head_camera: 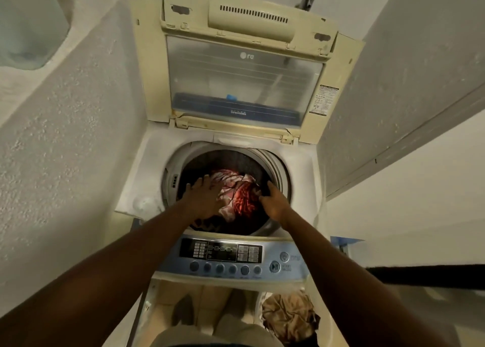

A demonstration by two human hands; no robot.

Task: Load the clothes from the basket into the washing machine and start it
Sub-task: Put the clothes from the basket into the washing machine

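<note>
Lowest in view, the basket (259, 304) holds tan clothes (288, 316), right of the person's legs. Beyond the control panel (231, 257), both hands reach into the washing machine (147, 168) drum. The left hand (203, 198) is spread flat on red-and-white clothes (236, 189). The right hand (273, 202) touches dark cloth, grip unclear. Behind them the lid (244, 79) stands open.

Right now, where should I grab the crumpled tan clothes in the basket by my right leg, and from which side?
Come straight down from above and close your fingers on the raised folds at the top of the tan clothes. They lie in a loose, crumpled heap with no hem or flat edge showing, so a top pinch looks surest.
</note>
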